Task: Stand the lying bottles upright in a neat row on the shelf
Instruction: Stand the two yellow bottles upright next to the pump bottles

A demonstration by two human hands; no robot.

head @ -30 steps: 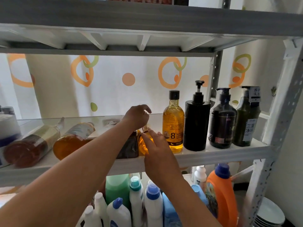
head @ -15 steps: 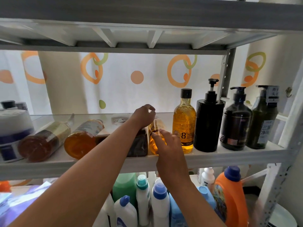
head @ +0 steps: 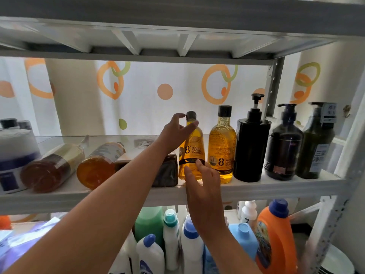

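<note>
An amber shampoo bottle (head: pixel 194 153) with a black cap stands nearly upright on the white shelf (head: pixel 256 189). My left hand (head: pixel 174 133) curls around its neck and shoulder. My right hand (head: pixel 203 184) rests its fingertips on the bottle's lower front. To its right stand a matching amber bottle (head: pixel 223 147), a black pump bottle (head: pixel 250 149), a dark pump bottle (head: pixel 283 151) and an olive pump bottle (head: pixel 316 151). Lying to the left are a reddish-brown bottle (head: pixel 53 167), an orange bottle (head: pixel 100 165) and a dark bottle (head: pixel 167 171), partly hidden by my left arm.
A white tub with a blue band (head: pixel 15 155) sits at the shelf's left end. The upper shelf (head: pixel 177 26) hangs low overhead. A metal post (head: pixel 274 86) stands behind the pump bottles. Below are several detergent bottles and an orange jug (head: pixel 276 234).
The amber bottle has been tipped up from lying to nearly upright beside its twin. My left hand rose to its neck; my right hand stayed at its base.
</note>
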